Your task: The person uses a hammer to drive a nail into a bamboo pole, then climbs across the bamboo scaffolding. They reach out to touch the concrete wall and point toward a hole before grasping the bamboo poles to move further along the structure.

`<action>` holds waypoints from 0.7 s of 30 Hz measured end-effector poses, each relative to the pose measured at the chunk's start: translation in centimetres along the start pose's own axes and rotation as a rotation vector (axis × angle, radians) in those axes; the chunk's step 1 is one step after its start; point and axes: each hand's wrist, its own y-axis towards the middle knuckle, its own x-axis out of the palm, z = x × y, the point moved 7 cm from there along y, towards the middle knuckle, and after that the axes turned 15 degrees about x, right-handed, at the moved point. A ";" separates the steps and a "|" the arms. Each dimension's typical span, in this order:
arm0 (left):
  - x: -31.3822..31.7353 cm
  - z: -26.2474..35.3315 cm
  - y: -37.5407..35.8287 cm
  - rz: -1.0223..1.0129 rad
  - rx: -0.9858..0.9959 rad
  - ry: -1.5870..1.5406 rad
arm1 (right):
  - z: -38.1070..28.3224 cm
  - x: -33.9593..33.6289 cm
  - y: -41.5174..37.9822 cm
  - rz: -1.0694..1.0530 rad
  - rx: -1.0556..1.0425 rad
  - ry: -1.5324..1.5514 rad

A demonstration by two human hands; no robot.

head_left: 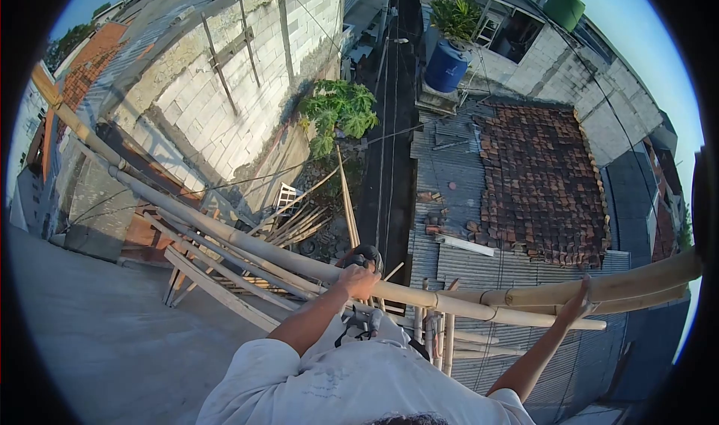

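Observation:
A long bamboo pole (247, 241) runs across in front of my body at waist height. My left hand (358, 283) is closed on it near the middle. Just beyond that hand is a dark rounded thing (365, 257) whose kind I cannot make out. Out to the right, my right hand (577, 307) is wrapped over the side of a thicker bamboo pole (636, 279), where several poles overlap. Its fingertips show on the far side of that pole. My white shirt (374, 384) hides what is directly beneath me.
More bamboo poles (299, 226) and a plank (217, 289) lie below. A narrow dark alley (389, 125) drops away ahead. Corrugated roofing (442, 268) and a tiled roof (543, 185) lie right; a block wall (225, 80) stands left. Thin wires (395, 73) cross above the alley.

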 end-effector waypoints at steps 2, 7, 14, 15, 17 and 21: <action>0.5 -0.1 0.2 -0.033 0.006 0.009 | 0.6 -0.3 0.5 0.002 -0.009 -0.044; 0.3 -0.1 -0.2 -0.015 -0.055 0.055 | 0.6 0.2 0.3 -0.123 0.027 -0.103; 0.0 0.0 -0.2 -0.084 -0.148 0.072 | -0.5 0.4 -0.5 -0.019 0.019 -0.091; 0.1 -0.2 -0.2 -0.086 -0.148 0.091 | -0.6 0.4 -0.6 -0.036 -0.007 -0.083; 0.2 -0.2 -0.3 -0.098 -0.178 0.095 | 1.2 -0.1 0.9 -0.120 0.029 -0.028; -1.1 0.7 -0.7 -0.120 -0.234 0.100 | 0.3 -0.1 1.6 -0.302 -0.113 0.167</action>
